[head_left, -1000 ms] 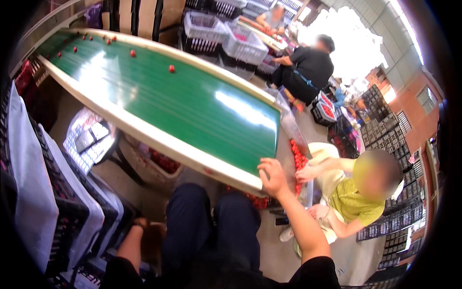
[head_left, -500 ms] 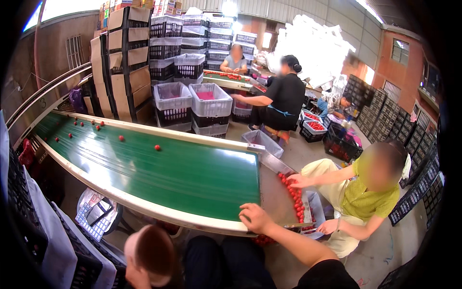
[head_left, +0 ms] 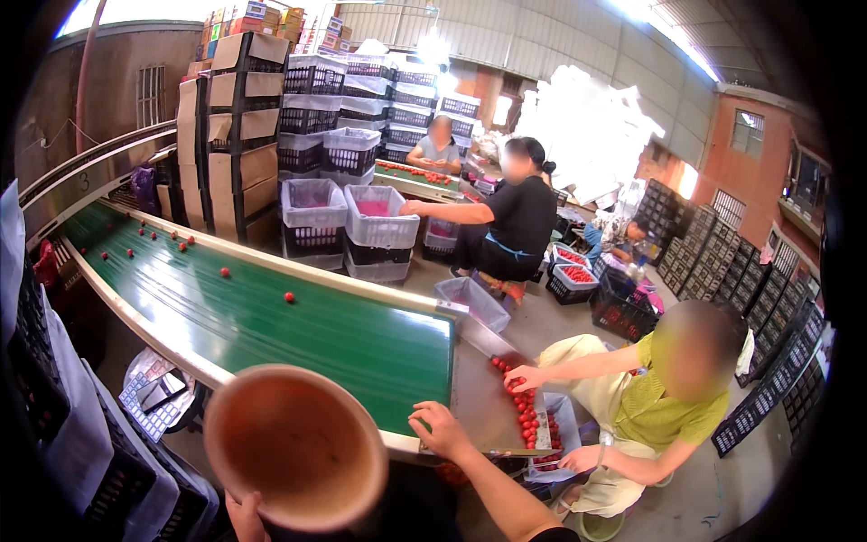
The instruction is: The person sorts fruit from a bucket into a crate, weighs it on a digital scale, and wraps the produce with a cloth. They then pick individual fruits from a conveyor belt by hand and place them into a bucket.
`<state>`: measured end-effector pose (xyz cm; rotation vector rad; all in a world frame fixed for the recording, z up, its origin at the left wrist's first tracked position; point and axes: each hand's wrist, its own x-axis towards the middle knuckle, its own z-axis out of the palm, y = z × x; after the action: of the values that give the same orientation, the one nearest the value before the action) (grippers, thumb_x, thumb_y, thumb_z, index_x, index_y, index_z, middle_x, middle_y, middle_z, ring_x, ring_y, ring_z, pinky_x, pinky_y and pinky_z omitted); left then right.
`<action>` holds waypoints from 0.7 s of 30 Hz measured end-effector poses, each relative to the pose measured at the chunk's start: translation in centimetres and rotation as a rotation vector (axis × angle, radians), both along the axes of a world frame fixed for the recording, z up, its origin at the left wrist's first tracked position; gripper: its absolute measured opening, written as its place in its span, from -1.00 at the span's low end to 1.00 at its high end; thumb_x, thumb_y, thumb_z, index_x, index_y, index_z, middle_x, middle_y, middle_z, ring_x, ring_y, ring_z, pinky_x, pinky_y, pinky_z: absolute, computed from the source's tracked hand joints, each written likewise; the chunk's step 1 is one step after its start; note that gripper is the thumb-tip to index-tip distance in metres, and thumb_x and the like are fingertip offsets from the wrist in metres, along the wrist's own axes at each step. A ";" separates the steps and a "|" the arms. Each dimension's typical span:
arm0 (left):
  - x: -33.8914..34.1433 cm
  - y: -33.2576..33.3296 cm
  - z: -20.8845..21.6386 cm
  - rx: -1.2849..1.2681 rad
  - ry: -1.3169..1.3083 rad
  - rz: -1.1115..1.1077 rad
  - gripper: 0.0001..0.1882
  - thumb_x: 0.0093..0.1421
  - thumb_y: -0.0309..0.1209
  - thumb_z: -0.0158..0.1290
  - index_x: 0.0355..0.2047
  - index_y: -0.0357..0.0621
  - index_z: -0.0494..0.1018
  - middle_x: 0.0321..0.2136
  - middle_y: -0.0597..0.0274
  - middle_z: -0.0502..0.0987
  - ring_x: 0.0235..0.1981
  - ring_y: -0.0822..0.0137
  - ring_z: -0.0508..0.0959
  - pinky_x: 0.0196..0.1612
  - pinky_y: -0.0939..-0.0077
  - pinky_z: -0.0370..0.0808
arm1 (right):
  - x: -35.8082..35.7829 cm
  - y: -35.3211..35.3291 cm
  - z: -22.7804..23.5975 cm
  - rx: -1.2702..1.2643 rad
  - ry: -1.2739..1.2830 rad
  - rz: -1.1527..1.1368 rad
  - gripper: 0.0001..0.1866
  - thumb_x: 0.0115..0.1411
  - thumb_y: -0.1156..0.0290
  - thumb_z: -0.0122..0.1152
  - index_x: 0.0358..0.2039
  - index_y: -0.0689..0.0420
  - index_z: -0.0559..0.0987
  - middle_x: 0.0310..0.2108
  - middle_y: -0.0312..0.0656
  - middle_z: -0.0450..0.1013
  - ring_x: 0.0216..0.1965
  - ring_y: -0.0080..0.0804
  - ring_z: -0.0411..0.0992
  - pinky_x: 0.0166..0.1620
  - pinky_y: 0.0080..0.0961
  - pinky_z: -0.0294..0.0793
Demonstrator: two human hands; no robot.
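Our right forearm (head_left: 497, 485) slants far-left, the right hand (head_left: 439, 430) unclenched, fingers bent, beside the green conveyor (head_left: 352, 336); our left hand (head_left: 246, 518) grips a tub (head_left: 293, 450), near left, mouth and axis toward us.

The bowl (head_left: 293, 447) is pinkish brown, belt (head_left: 361, 348) green, fruit (head_left: 289, 297) red.
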<state>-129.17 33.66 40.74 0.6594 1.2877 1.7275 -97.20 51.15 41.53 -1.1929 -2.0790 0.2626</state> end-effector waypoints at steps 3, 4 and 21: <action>0.5 0.6 -0.7 -0.093 0.102 -0.160 -0.71 -0.03 -0.51 -0.01 -0.24 -0.28 0.31 -0.37 0.26 0.38 -0.37 0.44 0.36 -0.28 0.61 0.32 | 1.5 -0.1 -1.8 -0.345 0.494 0.124 -0.71 0.20 0.25 -0.13 -0.23 0.18 0.42 -0.19 -0.13 0.35 -0.10 -0.30 0.30 -0.02 -0.44 0.25; 0.7 0.9 -1.3 -0.059 0.101 -0.174 -0.73 -0.03 -0.51 -0.01 -0.27 -0.27 0.33 -0.38 0.25 0.39 -0.37 0.43 0.37 -0.28 0.60 0.33 | 1.0 -0.4 -2.2 -0.486 0.712 0.181 -0.68 0.23 0.23 -0.18 -0.18 0.20 0.40 -0.17 -0.13 0.34 -0.08 -0.33 0.29 0.00 -0.44 0.24; -5.4 4.2 -4.6 -0.284 0.171 -0.637 -0.67 -0.09 -0.55 -0.02 -0.23 -0.28 0.37 -0.47 0.34 0.42 -0.47 0.50 0.38 -0.38 0.64 0.35 | -4.5 -3.4 0.9 -0.154 0.372 0.040 -0.78 0.06 0.66 -0.16 -0.35 0.20 0.47 -0.29 -0.11 0.38 -0.25 -0.27 0.36 -0.18 -0.47 0.34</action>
<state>-134.60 37.83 36.16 0.9372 1.2300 0.9699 -101.73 47.75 42.46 -1.0949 -1.7820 0.6243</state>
